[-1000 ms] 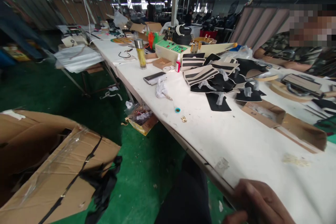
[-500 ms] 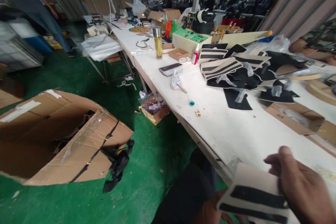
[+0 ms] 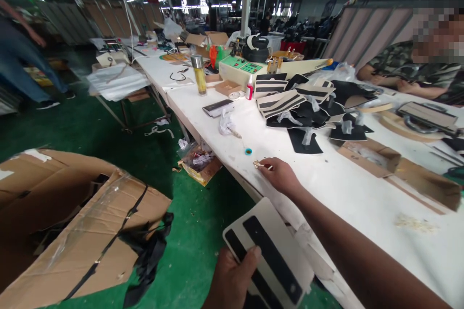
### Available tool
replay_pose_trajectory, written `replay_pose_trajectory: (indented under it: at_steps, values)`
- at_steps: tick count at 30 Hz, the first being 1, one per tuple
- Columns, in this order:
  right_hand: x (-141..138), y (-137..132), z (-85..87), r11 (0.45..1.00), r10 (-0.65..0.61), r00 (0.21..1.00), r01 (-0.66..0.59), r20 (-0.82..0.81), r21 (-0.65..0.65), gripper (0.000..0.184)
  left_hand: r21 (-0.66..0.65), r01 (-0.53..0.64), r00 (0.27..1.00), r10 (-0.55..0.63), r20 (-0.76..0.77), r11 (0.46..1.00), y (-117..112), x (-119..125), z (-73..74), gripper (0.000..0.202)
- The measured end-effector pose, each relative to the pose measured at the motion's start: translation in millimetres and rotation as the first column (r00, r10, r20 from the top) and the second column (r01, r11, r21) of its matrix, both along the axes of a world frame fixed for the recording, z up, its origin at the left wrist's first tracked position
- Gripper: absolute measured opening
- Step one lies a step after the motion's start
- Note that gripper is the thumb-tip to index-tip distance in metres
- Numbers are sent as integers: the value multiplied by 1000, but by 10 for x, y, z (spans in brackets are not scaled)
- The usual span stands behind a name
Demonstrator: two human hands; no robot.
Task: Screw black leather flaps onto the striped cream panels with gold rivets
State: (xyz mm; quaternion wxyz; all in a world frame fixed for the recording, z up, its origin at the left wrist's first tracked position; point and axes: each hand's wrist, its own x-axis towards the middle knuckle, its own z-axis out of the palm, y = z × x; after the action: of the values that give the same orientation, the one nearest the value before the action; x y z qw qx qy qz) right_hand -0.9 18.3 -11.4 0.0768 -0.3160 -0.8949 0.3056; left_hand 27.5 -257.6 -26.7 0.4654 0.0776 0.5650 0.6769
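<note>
My left hand (image 3: 235, 275) grips a cream panel with black stripes (image 3: 270, 251), thumb on its face, in front of the table edge. Over the table, my right hand (image 3: 277, 174) reaches forward with its fingers pinched at a small gold-coloured metal piece (image 3: 256, 164). A short pale sliver shows by those fingers; what it is I cannot make out. Just beyond the fingertips lies a small blue-rimmed round container (image 3: 248, 151). Further back is a crumpled clear plastic bag (image 3: 226, 123). A pile of similar black and cream panels (image 3: 304, 139) lies to the right of it.
A large open carton (image 3: 87, 236) stands on the green floor at left. The white table (image 3: 355, 193) bears a glass bottle (image 3: 199, 77), a machine with a green panel (image 3: 241, 65) and open cardboard boxes (image 3: 427, 183). Across the table sits a person (image 3: 395, 67); another person (image 3: 25, 58) stands at far left.
My right hand has left the striped panel and moved forward to the gold-coloured metal pieces on the table. My left hand keeps the panel, now turned and lower-left. The view has swung right.
</note>
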Motion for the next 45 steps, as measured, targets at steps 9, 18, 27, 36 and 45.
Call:
replay_pose_trajectory:
  at_steps: [9, 18, 27, 36, 45]
  values:
    - [-163, 15, -173, 995, -78, 990, 70, 119, 73, 27, -33, 18, 998, -20, -63, 999, -5, -106, 5, 58]
    - [-189, 98, -116, 993, 67, 982, -83, 175, 84, 22, -127, 69, 919, -113, -377, 989, -25, -80, 98, 36]
    - [166, 81, -30, 997, 75, 990, -78, 116, 24, 14, -238, 174, 857, -266, -442, 956, -30, 94, 76, 22]
    - [1256, -270, 109, 808, -179, 972, 56, -154, -586, 45, -285, 182, 438, -336, -834, 941, 47, 279, -69, 35]
    - [2644, -854, 316, 519, -317, 930, 7, -185, -855, 54, 92, 568, 21, 97, -995, 818, 294, 543, 195, 24]
